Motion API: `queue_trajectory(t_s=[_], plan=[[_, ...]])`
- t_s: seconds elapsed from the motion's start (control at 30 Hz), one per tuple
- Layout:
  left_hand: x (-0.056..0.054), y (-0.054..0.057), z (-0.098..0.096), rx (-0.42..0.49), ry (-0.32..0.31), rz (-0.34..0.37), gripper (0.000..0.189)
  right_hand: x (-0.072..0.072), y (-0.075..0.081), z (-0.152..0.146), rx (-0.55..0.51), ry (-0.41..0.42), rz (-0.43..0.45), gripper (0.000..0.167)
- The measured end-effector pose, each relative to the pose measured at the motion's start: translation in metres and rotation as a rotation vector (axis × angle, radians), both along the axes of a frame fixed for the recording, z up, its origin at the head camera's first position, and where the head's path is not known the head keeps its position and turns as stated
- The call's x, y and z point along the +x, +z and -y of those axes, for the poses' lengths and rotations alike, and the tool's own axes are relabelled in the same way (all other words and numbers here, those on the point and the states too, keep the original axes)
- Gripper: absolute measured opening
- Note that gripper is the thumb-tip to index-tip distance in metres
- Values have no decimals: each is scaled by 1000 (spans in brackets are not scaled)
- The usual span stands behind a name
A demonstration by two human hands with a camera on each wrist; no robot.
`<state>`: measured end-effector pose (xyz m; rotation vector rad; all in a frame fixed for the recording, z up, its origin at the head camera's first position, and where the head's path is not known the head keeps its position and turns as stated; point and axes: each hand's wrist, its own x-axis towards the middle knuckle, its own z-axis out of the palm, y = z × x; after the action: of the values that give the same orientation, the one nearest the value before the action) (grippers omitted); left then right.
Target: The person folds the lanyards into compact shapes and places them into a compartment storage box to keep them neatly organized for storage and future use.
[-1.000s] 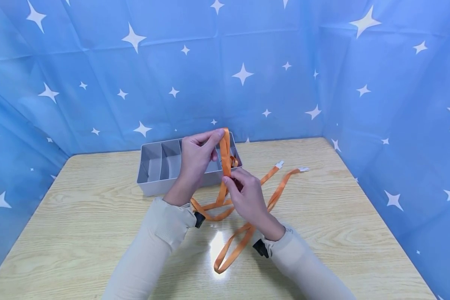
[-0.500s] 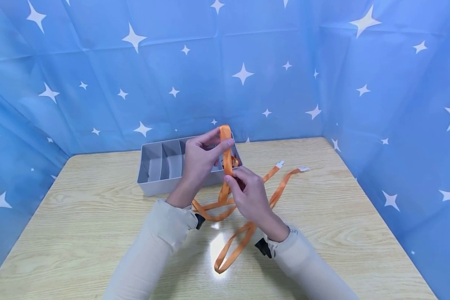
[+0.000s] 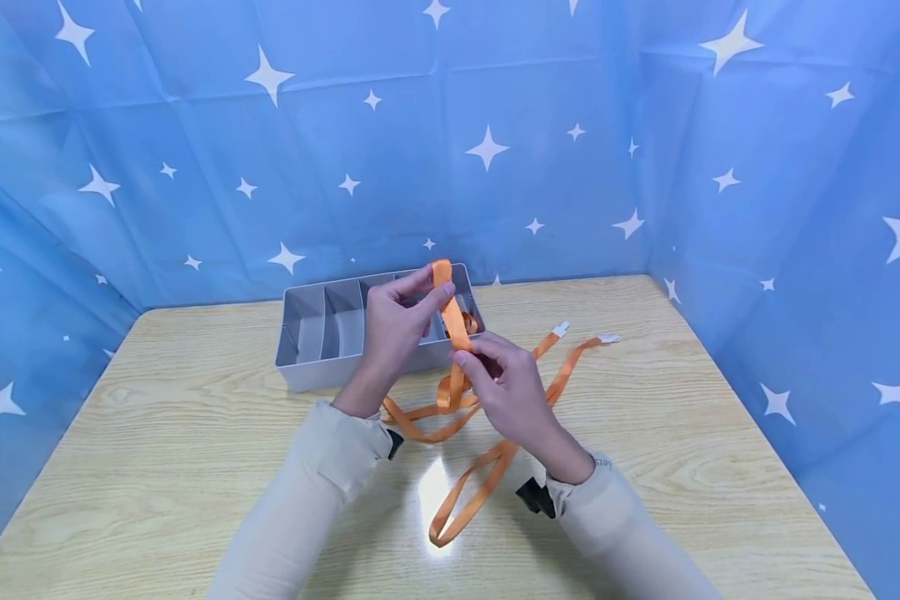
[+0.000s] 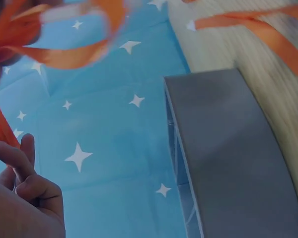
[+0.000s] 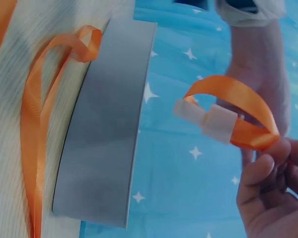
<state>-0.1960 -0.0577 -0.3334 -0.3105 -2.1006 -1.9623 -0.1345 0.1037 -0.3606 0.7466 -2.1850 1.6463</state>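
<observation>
Light, limp and a little slick: the orange lanyard [image 3: 456, 323] wants a flat pinch

Nearest us, a loose orange strap [image 3: 480, 494] lies looped on the worktop [image 3: 157, 467], below the raised hands. Past it, the right hand [image 3: 513, 387] pinches the lower part of the held lanyard between thumb and fingers. In the right wrist view, a white plastic buckle [image 5: 218, 123] hangs beside that pinch, at a short curl of ribbon. Just beyond, the left hand [image 3: 397, 321] pinches the lanyard near its upper bend, so the stretch between the hands stands in the air, slanted, in front of the organizer box [image 3: 318, 375].

We judge the ribbon very light, soft and smooth: it should fold readily, but layers could slide or twist under a loose grip. We would hold it across its full width, close to each fold, keeping the layers stacked. The buckle looks stiffer and probably heavier than the fabric, so it may swing; we would steady it rather than pull by it.

Farther off, the grey box has several compartments, with an orange coil [image 3: 470, 322] in the rightmost one. Behind everything hangs a blue star-patterned curtain [image 3: 487, 83].
</observation>
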Motion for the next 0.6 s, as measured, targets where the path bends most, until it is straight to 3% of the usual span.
queue_trajectory(t_s=[0.23,0.47,0.6], plan=[[1,-7,1,-45,-36,70,41,0,2,-5,-41,73,9,15],[4,-12,-1,-124,-31,182,40,1,11,-12,-49,107,-3,15],[6,-19,-4,-121,-55,173,32,0,16,-17,-39,107,-16,16]])
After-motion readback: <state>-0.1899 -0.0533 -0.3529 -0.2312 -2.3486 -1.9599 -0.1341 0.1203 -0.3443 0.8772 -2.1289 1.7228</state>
